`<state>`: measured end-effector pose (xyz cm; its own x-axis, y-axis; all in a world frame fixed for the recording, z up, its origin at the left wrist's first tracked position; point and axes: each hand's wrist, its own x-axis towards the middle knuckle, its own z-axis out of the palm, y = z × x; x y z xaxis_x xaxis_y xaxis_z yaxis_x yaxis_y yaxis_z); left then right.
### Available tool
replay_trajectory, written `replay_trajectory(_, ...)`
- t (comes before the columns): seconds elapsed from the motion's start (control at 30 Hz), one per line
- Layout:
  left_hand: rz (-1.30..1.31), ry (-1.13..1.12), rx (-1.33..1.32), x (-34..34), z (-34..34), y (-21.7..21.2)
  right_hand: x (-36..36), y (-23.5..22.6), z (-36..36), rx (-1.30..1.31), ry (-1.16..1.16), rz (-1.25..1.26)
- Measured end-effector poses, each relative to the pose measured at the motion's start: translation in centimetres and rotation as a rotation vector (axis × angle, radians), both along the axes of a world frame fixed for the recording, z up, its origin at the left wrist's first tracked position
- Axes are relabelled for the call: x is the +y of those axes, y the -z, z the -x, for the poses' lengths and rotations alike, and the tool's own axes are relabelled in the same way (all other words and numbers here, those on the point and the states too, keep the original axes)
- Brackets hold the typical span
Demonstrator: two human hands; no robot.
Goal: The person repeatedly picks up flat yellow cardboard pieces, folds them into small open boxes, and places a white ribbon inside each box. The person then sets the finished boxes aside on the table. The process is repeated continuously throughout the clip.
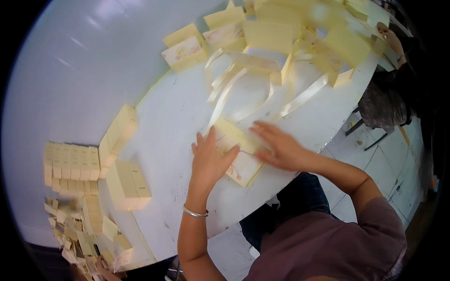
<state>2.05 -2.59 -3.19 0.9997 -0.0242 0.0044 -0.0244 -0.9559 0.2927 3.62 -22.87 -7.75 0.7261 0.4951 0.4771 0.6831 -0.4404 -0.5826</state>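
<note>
A pale yellow box (243,161) with a pinkish flower print lies flat near the table's front edge, its pale yellow flap (233,132) on the far side. My left hand (209,157) rests over its left side, fingers spread. At the right side is my right hand (281,147), slightly smeared by motion, with its fingers stretched out and apart. Whether its fingertips touch the box I cannot tell. A cream ribbon (226,98) runs away from the box's far left corner.
Several open yellow boxes with ribbons (269,35) stand at the far side of the white table (164,140). Stacked cream boxes (126,185) are on the left. Another person's hand (393,40) shows at far right, another (104,269) at lower left. A stool (370,133) stands right.
</note>
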Motion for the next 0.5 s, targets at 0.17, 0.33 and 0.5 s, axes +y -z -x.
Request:
replay_trajectory(0.17,-0.095,-0.050,0.413,-1.0,-3.1,-2.7,3.2,1.1,2.9,0.136,-0.140,0.064)
replay_trajectory(0.33,0.051,0.047,0.542,1.2,-5.3,-0.8,2.7,2.1,4.1,-0.169,-0.238,0.078)
replay_trajectory(0.5,0.312,-0.069,0.581,-1.5,-5.2,-4.0,2.4,3.3,4.1,-0.151,-0.188,0.101)
